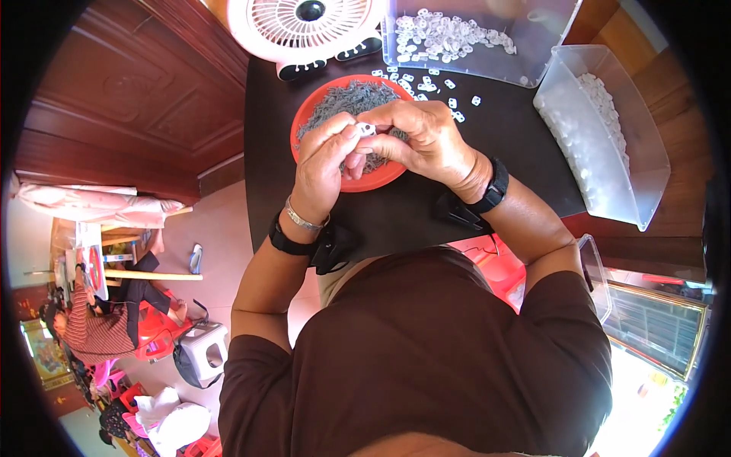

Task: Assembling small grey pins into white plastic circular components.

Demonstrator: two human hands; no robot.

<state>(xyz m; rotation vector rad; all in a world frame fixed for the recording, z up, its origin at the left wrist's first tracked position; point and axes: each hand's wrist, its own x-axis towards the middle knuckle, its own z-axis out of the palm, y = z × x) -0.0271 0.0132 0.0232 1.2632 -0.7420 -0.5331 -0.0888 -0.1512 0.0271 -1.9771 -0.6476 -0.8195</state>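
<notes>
Both my hands meet over a red bowl (pixel 298 122) full of small grey screw-like pieces (pixel 352 97). Between my fingertips is a small white plastic piece (pixel 367 130) with dark holes. My left hand (pixel 324 156) is closed, its thumb and forefinger pinching the piece's left side. From the right, the thumb and forefinger of my right hand (pixel 428 139) close on the same piece. Whether a grey piece is in my fingers too, I cannot tell. Loose white plastic pieces (pixel 452 103) lie on the dark table just beyond my right hand.
A white fan (pixel 304 34) stands at the table's far left. A clear bin (pixel 487 65) of white pieces lies at the far side, and another clear bin (pixel 647 179) with small white parts is at the right. A seated person (pixel 99 327) is at the left, by a grey stool (pixel 204 352).
</notes>
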